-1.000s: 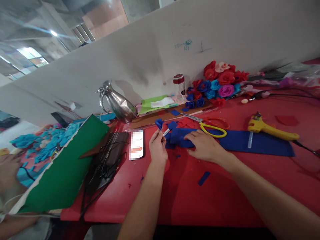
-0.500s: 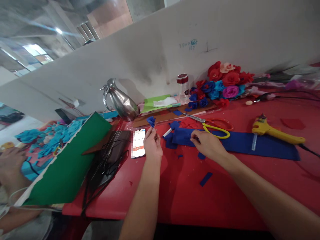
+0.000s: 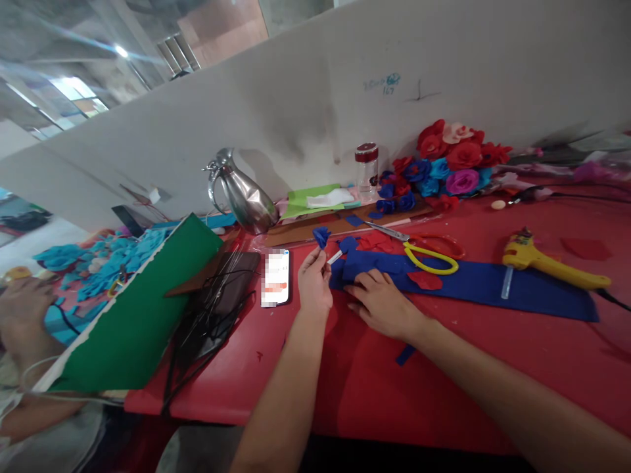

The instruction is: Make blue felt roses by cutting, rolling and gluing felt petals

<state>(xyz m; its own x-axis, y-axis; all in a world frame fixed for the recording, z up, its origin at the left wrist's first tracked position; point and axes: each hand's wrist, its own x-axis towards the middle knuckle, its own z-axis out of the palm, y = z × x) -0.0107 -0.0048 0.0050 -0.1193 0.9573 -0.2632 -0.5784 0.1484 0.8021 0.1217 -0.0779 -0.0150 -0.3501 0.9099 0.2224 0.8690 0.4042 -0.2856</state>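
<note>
My left hand is closed in a pinch around the base of a small blue flower, held upright above the table. Just to the right, my right hand lies palm down with its fingers apart at the near edge of a long blue strip. No held piece shows in it, though the palm side is hidden. Cut blue pieces and a narrow white stick are close to the left fingers. A red petal rests on the strip, right of my right hand.
Yellow-handled scissors and a yellow glue gun lie on the right. A phone is left of my hands. Behind stand a metal jug, a jar and several flowers. A green board borders a co-worker's hand.
My right hand has moved left and toward me along the strip, and its fingers have spread. The left hand has shifted right with the blue flower. The red petal now shows.
</note>
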